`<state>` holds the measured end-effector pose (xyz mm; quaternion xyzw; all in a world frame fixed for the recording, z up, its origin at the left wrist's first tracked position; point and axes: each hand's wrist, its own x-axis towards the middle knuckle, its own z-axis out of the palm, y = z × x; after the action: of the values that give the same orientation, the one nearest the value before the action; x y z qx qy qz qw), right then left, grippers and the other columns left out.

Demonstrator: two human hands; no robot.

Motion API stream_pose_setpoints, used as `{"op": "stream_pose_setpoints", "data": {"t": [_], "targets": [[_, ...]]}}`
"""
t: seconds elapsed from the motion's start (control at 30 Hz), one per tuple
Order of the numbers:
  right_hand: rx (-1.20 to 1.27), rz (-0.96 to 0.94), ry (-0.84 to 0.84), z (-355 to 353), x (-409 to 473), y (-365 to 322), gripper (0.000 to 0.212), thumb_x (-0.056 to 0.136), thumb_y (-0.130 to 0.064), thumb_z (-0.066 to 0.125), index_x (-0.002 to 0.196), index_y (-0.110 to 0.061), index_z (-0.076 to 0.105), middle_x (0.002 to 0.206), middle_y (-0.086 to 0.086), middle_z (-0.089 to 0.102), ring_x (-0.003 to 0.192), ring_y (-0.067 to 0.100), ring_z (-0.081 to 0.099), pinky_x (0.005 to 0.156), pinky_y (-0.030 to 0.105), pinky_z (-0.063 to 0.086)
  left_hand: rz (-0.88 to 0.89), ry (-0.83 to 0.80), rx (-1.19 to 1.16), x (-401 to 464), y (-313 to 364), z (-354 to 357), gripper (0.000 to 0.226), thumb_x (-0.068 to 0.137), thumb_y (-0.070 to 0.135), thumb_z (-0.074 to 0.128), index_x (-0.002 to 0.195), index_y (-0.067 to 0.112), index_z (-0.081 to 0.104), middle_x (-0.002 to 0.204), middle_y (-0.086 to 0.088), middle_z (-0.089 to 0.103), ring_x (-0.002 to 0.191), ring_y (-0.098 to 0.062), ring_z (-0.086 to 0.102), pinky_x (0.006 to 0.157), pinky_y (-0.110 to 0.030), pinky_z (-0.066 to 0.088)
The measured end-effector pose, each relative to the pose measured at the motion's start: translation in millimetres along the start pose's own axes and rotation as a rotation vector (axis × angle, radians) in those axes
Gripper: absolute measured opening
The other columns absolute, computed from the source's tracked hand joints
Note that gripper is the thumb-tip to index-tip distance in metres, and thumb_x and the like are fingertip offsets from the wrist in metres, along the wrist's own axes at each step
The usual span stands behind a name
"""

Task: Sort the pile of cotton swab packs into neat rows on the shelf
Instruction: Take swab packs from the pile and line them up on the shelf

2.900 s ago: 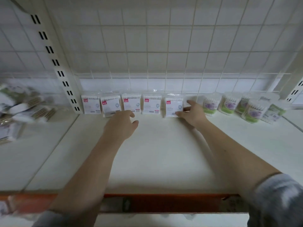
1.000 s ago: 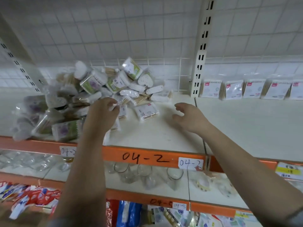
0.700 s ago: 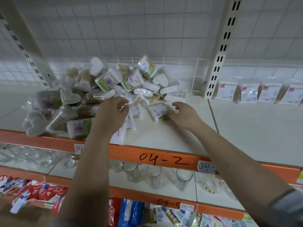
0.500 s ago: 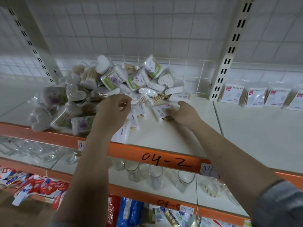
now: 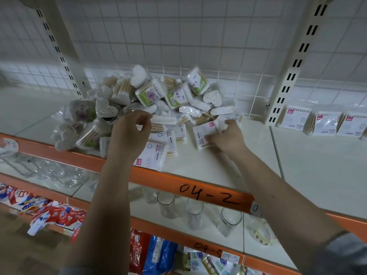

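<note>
A heap of cotton swab packs (image 5: 158, 96) lies on the white shelf (image 5: 218, 167), with green-labelled tubs, heart-shaped boxes and flat white packs mixed together. My left hand (image 5: 131, 132) pinches a flat white pack (image 5: 164, 119) at the pile's front. My right hand (image 5: 228, 137) grips another flat white pack with a red tag (image 5: 206, 132) at the pile's right edge. More flat packs (image 5: 156, 153) lie near the shelf's front edge. A neat row of the same white packs (image 5: 325, 123) stands upright in the bay to the right.
A slotted upright post (image 5: 292, 76) separates the two bays, and another post (image 5: 61, 50) stands at the left. A wire grid backs the shelf. The orange front rail (image 5: 198, 187) is marked 04-2. Glass cups (image 5: 194, 215) stand on the lower shelf.
Both hands left the row in the right bay and moved left to the pile. Over the last second they closed in, and each took hold of a flat white pack.
</note>
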<state>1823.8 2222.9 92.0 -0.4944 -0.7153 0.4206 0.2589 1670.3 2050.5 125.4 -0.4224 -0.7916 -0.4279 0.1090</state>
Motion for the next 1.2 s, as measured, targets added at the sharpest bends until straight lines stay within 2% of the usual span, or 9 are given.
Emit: {"op": "stream_pose_setpoints", "data": {"t": [0.17, 0.27, 0.3, 0.43, 0.57, 0.7, 0.97, 1.1, 1.2], "targets": [[0.220, -0.039, 0.095, -13, -9, 5, 0.056, 0.077, -0.012, 0.074, 0.126, -0.010, 0.047, 0.086, -0.007, 0.050, 0.089, 0.017, 0.052, 0.075, 0.025, 0.041, 0.055, -0.074, 0.066, 17, -6, 5, 0.024, 0.088, 0.017, 0.061, 0.112, 0.013, 0.065, 0.109, -0.003, 0.063, 0.096, -0.014, 0.059, 0.078, -0.027, 0.045], [0.321, -0.055, 0.097, -21, -14, 13, 0.017, 0.077, -0.012, 0.075, 0.083, -0.008, 0.059, 0.066, -0.002, 0.051, 0.065, 0.015, 0.049, 0.055, 0.019, 0.038, 0.091, -0.200, 0.143, 25, -6, 13, 0.036, 0.083, 0.018, 0.067, 0.118, 0.014, 0.061, 0.113, -0.008, 0.061, 0.099, -0.024, 0.058, 0.083, -0.038, 0.050], [0.345, -0.043, 0.100, -22, -17, 16, 0.021, 0.077, -0.014, 0.075, 0.072, -0.006, 0.056, 0.061, 0.002, 0.050, 0.059, 0.016, 0.046, 0.052, 0.022, 0.037, 0.102, -0.238, 0.182, 27, -6, 17, 0.039, 0.082, 0.017, 0.068, 0.120, 0.014, 0.060, 0.113, -0.009, 0.060, 0.100, -0.026, 0.058, 0.084, -0.040, 0.049], [0.492, 0.025, 0.080, -29, -27, 27, 0.030, 0.076, -0.012, 0.075, 0.083, 0.015, 0.062, 0.085, 0.028, 0.067, 0.074, 0.035, 0.064, 0.074, 0.047, 0.053, 0.043, -0.337, 0.247, 35, -14, 28, 0.046, 0.081, 0.014, 0.067, 0.125, 0.018, 0.056, 0.118, -0.009, 0.057, 0.099, -0.029, 0.058, 0.084, -0.048, 0.050], [0.571, 0.058, 0.090, -36, -39, 34, 0.029, 0.080, -0.011, 0.072, 0.085, 0.016, 0.062, 0.083, 0.039, 0.055, 0.072, 0.034, 0.055, 0.064, 0.039, 0.045, 0.024, -0.282, 0.265, 39, -19, 37, 0.038, 0.083, 0.015, 0.062, 0.120, 0.018, 0.059, 0.111, -0.006, 0.060, 0.098, -0.028, 0.058, 0.082, -0.045, 0.050], [0.619, 0.083, 0.113, -40, -53, 39, 0.020, 0.082, -0.013, 0.070, 0.081, 0.005, 0.062, 0.082, 0.024, 0.055, 0.074, 0.031, 0.053, 0.061, 0.036, 0.044, 0.075, -0.220, 0.233, 38, -20, 40, 0.020, 0.084, 0.017, 0.059, 0.103, 0.018, 0.065, 0.093, -0.006, 0.063, 0.086, -0.027, 0.060, 0.068, -0.037, 0.048], [0.652, 0.113, 0.263, -53, -79, 34, 0.019, 0.089, -0.014, 0.062, 0.073, -0.005, 0.059, 0.077, 0.018, 0.056, 0.065, 0.026, 0.051, 0.058, 0.033, 0.040, 0.207, -0.130, -0.061, 30, 23, 40, 0.017, 0.085, 0.022, 0.061, 0.099, 0.013, 0.066, 0.082, -0.007, 0.062, 0.075, -0.026, 0.056, 0.061, -0.032, 0.043], [0.698, 0.132, 0.362, -69, -94, 37, 0.019, 0.093, -0.015, 0.056, 0.074, -0.011, 0.060, 0.076, 0.009, 0.063, 0.066, 0.021, 0.057, 0.062, 0.033, 0.044, 0.194, -0.174, -0.243, 20, 48, 51, 0.014, 0.085, 0.024, 0.063, 0.097, 0.016, 0.066, 0.075, 0.002, 0.058, 0.071, -0.018, 0.052, 0.059, -0.027, 0.035], [0.704, 0.172, 0.432, -87, -104, 45, 0.018, 0.094, -0.017, 0.054, 0.077, -0.012, 0.060, 0.085, 0.011, 0.062, 0.073, 0.023, 0.060, 0.063, 0.029, 0.049, 0.129, -0.228, -0.406, 11, 60, 66, 0.009, 0.084, 0.021, 0.063, 0.090, 0.014, 0.065, 0.072, -0.001, 0.062, 0.070, -0.021, 0.058, 0.061, -0.030, 0.044]]}}
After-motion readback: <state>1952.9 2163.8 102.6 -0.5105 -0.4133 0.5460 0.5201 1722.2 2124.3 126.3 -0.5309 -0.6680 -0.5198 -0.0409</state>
